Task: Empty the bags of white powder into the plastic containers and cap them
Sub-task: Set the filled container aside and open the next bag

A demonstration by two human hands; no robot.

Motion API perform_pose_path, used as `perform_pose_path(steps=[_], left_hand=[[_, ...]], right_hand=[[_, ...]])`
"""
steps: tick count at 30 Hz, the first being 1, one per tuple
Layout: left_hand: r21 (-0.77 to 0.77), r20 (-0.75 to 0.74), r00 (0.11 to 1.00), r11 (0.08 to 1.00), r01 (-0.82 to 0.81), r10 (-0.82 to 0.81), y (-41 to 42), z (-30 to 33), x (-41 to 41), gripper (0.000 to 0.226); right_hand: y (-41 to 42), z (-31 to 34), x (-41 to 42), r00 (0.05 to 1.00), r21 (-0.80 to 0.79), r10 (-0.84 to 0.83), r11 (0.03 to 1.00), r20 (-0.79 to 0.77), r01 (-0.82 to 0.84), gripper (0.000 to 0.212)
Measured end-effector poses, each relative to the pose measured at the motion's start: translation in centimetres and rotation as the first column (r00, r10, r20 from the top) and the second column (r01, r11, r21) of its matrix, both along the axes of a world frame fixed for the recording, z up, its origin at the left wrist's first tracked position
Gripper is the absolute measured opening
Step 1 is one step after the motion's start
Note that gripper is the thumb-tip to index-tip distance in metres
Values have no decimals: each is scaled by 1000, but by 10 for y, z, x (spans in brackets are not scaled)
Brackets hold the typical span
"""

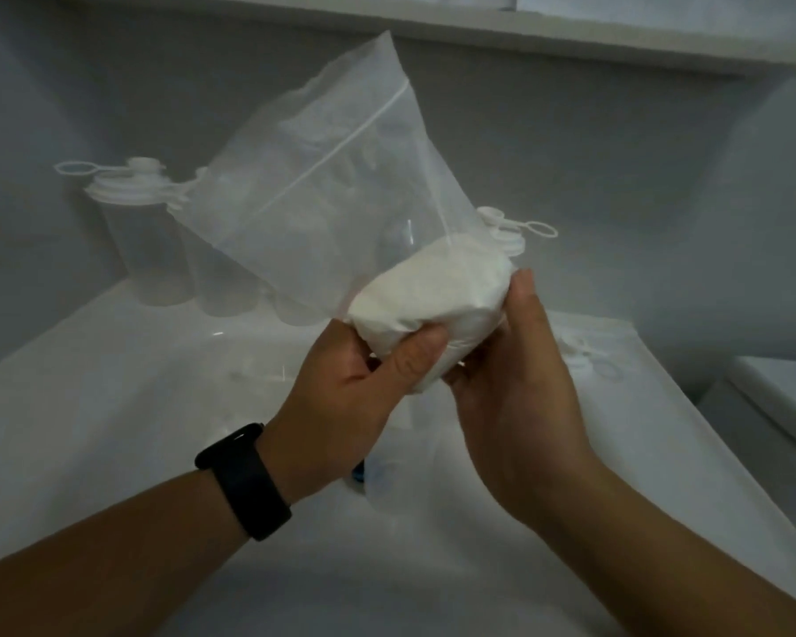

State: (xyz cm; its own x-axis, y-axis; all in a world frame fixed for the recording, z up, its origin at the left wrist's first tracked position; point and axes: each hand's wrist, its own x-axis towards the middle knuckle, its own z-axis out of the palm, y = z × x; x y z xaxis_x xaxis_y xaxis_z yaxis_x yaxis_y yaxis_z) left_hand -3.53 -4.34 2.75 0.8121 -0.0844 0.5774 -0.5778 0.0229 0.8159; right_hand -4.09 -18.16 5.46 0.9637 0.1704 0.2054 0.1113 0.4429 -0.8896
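A clear zip bag (322, 177) with a lump of white powder (433, 296) at its bottom is held up above the white table (88, 406). My left hand (364, 388) grips the powder end from below, thumb across the front. My right hand (520, 370) cups the same end from the right, fingers pressed against the bag. The bag's zip strip points up and left. Behind it, clear plastic containers (143, 236) with white flip caps stand in a row; another container's cap (511, 232) shows to the right of the bag.
A black watch (244, 480) is on my left wrist. Loose white caps (589, 356) lie on the table at the right. A shelf (570, 34) runs overhead. A blue-tinted object (364, 475) sits on the table under my hands. A white box (782, 393) stands at the right.
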Motion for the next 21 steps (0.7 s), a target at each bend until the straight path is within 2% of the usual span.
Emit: perform_pose_path(steps=[5, 8, 10, 11, 13, 15, 18, 19, 21], left_hand=[[-17, 16, 999, 999, -37, 38, -1, -3, 4, 45], [-62, 38, 999, 998, -32, 35, 1, 0, 6, 59], [-99, 154, 985, 993, -61, 76, 2, 9, 3, 59], [-95, 258, 958, 990, -105, 126, 4, 14, 2, 59], [-74, 470, 842, 962, -261, 265, 10, 20, 7, 64], [-63, 574, 728, 907, -417, 375, 20, 22, 13, 65], [16, 542, 730, 863, -505, 416, 27, 19, 16, 22], [28, 509, 749, 862, -506, 423, 27, 16, 16, 14], [6, 363, 841, 902, -432, 400, 27, 14, 17, 14]], right_hand=[[12, -10, -3, 986, 150, 162, 977, -41, -154, 75], [8, -11, 1, 973, 157, 206, 969, -100, -189, 75], [2, -7, 5, 971, 101, 203, 976, -130, -191, 75], [-1, -5, 7, 971, 70, 184, 982, -150, -176, 74], [-8, -2, 11, 978, 36, 116, 993, -172, -112, 71], [-14, -1, 18, 988, 10, 34, 999, -153, -33, 72], [-21, -2, 28, 989, -2, -69, 998, -130, 69, 76], [-23, -3, 30, 988, -3, -93, 996, -127, 93, 76], [-27, -3, 33, 983, -2, -135, 991, -129, 135, 76]])
